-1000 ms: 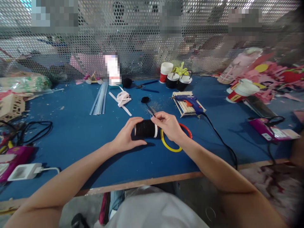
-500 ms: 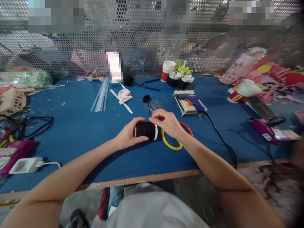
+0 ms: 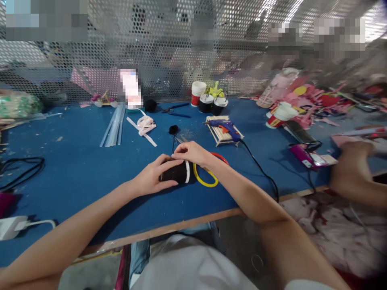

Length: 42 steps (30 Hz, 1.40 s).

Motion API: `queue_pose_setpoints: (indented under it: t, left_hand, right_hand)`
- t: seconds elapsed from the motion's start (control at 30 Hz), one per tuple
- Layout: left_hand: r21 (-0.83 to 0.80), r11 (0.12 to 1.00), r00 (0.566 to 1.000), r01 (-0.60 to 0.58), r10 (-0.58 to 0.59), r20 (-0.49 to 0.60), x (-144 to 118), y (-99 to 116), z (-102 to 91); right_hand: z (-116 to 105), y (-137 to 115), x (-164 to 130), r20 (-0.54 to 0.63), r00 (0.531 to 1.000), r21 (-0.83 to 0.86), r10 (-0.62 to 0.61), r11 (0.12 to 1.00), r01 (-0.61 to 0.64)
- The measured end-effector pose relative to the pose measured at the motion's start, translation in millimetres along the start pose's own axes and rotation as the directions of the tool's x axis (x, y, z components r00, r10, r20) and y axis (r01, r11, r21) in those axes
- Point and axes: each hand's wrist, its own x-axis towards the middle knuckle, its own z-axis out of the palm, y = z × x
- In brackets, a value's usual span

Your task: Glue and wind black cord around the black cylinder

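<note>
Left hand (image 3: 151,177) was wrapped around a black spool (image 3: 175,173) lying on its side on the blue bench (image 3: 75,169), fingers closed on it, pinning it down. Right hand (image 3: 192,152) sat over the spool's top near the white end rim, fingertips pinched together; a thin black strand appeared to run up from there to a small black pompom (image 3: 173,129) just behind. Couldn't tell if the strand was actually in the pinch.

Yellow ring (image 3: 203,180) and red ring (image 3: 220,158) lay overlapped just right of the spool, partly under the right forearm. Blue glue gun (image 3: 225,127) rested on a rack of wooden sticks (image 3: 216,135) further back, cord trailing off the bench edge. Another person's hand (image 3: 352,161) was at the far right, well apart.

Judgement: step in hand looked like working thread at the spool. Next move would call for a steady left grip while the right draws the strand without snagging the rings.
</note>
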Motion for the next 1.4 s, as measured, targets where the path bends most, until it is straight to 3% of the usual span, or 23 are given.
queue_pose_setpoints:
  t: [0.2,0.37,0.43,0.5,0.53,0.6,0.67,0.73,0.93,1.03,1.13,1.23,1.4]
  left_hand:
    - [0.025,0.998,0.998,0.062,-0.063,0.03,2,6,-3.5]
    - [-0.005,0.997,0.997,0.077,-0.077,0.015,3,7,-4.4]
    - [-0.017,0.996,0.996,0.084,-0.084,0.005,3,6,-4.6]
    - [-0.024,0.995,0.996,0.095,-0.095,0.001,3,6,-4.9]
    - [-0.028,0.995,0.995,0.099,-0.099,-0.002,4,6,-5.1]
    - [-0.035,0.994,0.994,0.106,-0.106,-0.009,4,5,-5.6]
    - [-0.041,0.993,0.994,0.107,-0.107,-0.017,4,5,-5.9]
    - [-0.047,0.993,0.994,0.109,-0.11,-0.018,4,5,-6.2]
    - [-0.048,0.99,0.991,0.135,-0.135,0.003,3,3,-6.7]
    - [-0.05,0.989,0.99,0.138,-0.138,0.009,3,2,-7.0]
    - [-0.044,0.989,0.99,0.138,-0.139,-0.014,3,0,-8.2]
    - [-0.016,0.99,0.989,0.143,-0.143,-0.039,2,-3,-10.6]
    - [0.038,0.986,0.985,0.162,-0.158,-0.074,1,-7,-16.0]
  right_hand:
    - [-10,2,2,-0.069,0.997,-0.269,0.024,0.962,-0.042]
    - [-55,-22,-18,-0.254,0.965,-0.386,-0.066,0.922,-0.039]
    - [-82,-28,-27,-0.424,0.892,-0.465,-0.155,0.883,-0.068]
    - [-109,-24,-33,-0.609,0.743,-0.598,-0.276,0.776,-0.202]
    - [-122,-18,-34,-0.641,0.706,-0.641,-0.302,0.716,-0.275]
    - [-140,-3,-34,-0.642,0.74,-0.68,-0.201,0.595,-0.428]
    - [-149,14,-31,-0.601,0.797,-0.705,-0.055,0.505,-0.497]
    - [-150,29,-29,-0.591,0.807,-0.708,-0.011,0.485,-0.513]
    - [-136,39,-33,-0.655,0.75,-0.668,-0.091,0.533,-0.519]
    - [-126,34,-38,-0.708,0.692,-0.603,-0.14,0.629,-0.491]
    - [-112,25,-41,-0.719,0.652,-0.569,-0.239,0.741,-0.356]
    - [-98,17,-43,-0.675,0.669,-0.583,-0.311,0.78,-0.226]
    - [-81,8,-44,-0.599,0.745,-0.522,-0.296,0.849,-0.082]
